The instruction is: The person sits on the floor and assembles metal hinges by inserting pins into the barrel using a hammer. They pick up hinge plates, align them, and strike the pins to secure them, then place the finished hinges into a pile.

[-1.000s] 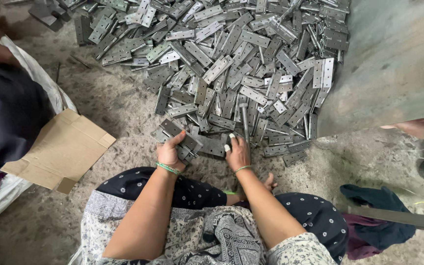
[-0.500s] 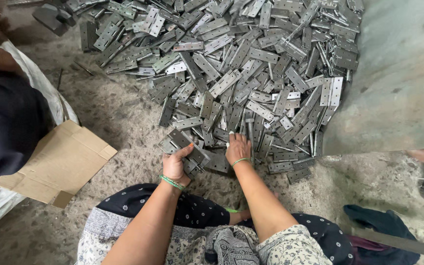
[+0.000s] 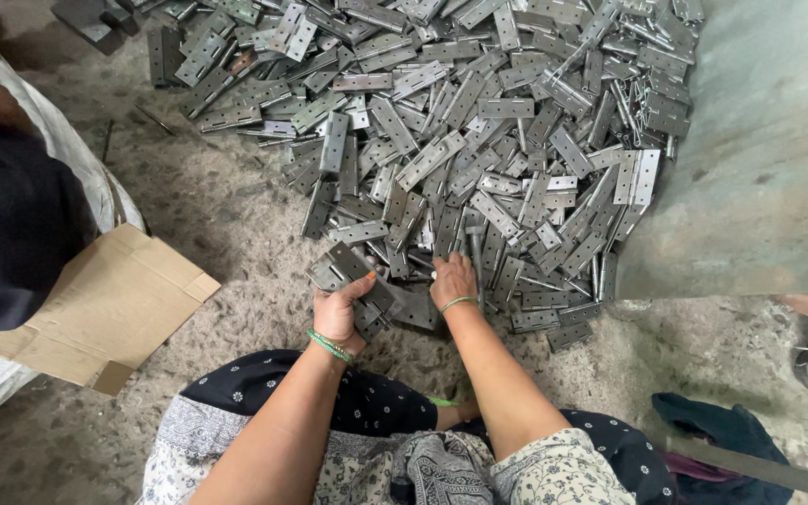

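**Hands in the Hinge Pile**

Both hands have slid a little higher, deeper into the pile's near edge. Left hand [image 3: 340, 313] has its fingers closed around a grey metal hinge [image 3: 359, 281], low in the middle of the frame. Right hand [image 3: 453, 281] lies flat on the hinge pile [image 3: 479, 140], fingers spread narrow. Brown cardboard [image 3: 109, 309] sits on the floor [image 3: 226, 215], lower left.

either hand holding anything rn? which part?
Left hand clasps a small stack of grey metal hinges around its near end. Right hand rests on the hinge pile; its grip cannot be told.
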